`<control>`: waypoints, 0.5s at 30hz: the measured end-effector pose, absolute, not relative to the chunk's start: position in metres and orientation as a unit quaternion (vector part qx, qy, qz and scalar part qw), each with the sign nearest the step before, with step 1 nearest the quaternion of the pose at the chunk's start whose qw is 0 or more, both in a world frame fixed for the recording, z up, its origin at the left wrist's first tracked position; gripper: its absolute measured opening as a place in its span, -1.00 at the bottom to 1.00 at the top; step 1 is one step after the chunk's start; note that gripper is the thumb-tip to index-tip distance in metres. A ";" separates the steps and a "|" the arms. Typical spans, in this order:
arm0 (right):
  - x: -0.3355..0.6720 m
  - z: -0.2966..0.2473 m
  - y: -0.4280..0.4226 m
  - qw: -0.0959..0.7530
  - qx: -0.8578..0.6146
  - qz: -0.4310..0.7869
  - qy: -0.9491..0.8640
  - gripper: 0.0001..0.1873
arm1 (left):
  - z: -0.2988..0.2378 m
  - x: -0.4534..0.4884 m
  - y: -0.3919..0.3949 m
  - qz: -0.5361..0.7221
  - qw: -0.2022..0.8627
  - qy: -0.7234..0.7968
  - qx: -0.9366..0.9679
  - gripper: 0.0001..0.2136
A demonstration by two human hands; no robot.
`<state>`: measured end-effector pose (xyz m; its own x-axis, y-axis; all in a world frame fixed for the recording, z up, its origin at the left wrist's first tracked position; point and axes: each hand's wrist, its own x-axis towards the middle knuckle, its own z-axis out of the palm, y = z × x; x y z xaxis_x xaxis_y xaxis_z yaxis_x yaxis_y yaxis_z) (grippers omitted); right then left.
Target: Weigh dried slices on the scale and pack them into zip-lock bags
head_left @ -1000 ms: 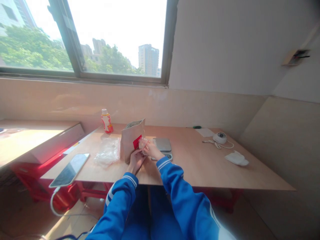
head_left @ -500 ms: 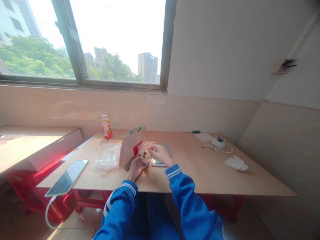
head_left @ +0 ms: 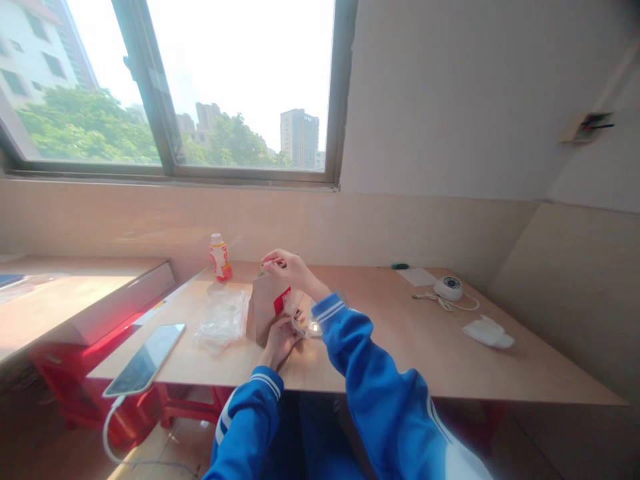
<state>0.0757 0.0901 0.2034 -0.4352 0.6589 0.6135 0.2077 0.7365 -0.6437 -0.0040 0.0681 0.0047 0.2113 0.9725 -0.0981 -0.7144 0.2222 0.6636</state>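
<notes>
A brown paper bag [head_left: 265, 310] with a red label stands upright on the wooden table [head_left: 400, 347]. My right hand [head_left: 287, 268] is raised over the bag's open top, fingers pinched together at the rim; what they pinch is too small to name. My left hand [head_left: 280, 340] sits at the bag's lower right, fingers closed on a small clear plastic pouch [head_left: 296, 308]. A flat grey scale [head_left: 315, 327] lies just behind my right sleeve, mostly hidden.
A pile of clear plastic bags [head_left: 220, 320] lies left of the paper bag. A small drink bottle [head_left: 220, 257] stands at the back. A tablet [head_left: 145, 358] with a cable overhangs the front left edge. A white round device [head_left: 449, 288], crumpled tissue [head_left: 487, 331], paper sheet [head_left: 419, 276] sit right.
My right hand has lifted from the pouch beside the scale up to the top of the paper bag. My left hand stays low with the pouch. The camera has shifted slightly.
</notes>
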 end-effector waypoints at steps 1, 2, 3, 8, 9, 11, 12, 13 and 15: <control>0.073 0.199 0.090 0.432 -0.273 0.223 -0.830 -0.82 | 0.005 -0.004 0.068 0.570 0.737 0.263 0.250 -0.85; 0.073 0.195 0.088 0.417 -0.279 0.197 -0.842 -0.80 | 0.005 -0.004 0.068 0.567 0.738 0.266 0.250 -0.85; 0.074 0.192 0.086 0.416 -0.286 0.172 -0.846 -0.79 | 0.005 -0.004 0.069 0.565 0.739 0.269 0.250 -0.85; 0.090 0.191 0.082 0.446 -0.303 0.121 -0.833 -0.52 | 0.008 -0.003 0.067 0.563 0.740 0.259 0.261 -0.84; 0.093 0.191 0.084 0.424 -0.300 0.122 -0.846 -0.48 | 0.009 -0.003 0.066 0.562 0.741 0.256 0.263 -0.84; 0.095 0.188 0.091 0.370 -0.285 0.121 -0.876 -0.48 | 0.011 -0.003 0.064 0.562 0.741 0.253 0.266 -0.84; 0.095 0.185 0.095 0.352 -0.278 0.119 -0.886 -0.51 | 0.011 -0.003 0.064 0.562 0.741 0.253 0.267 -0.84; 0.094 0.183 0.098 0.346 -0.277 0.116 -0.889 -0.55 | 0.011 -0.004 0.063 0.561 0.741 0.254 0.267 -0.84; 0.089 0.177 0.104 0.376 -0.293 0.110 -0.872 -0.57 | 0.009 -0.005 0.064 0.558 0.741 0.258 0.269 -0.83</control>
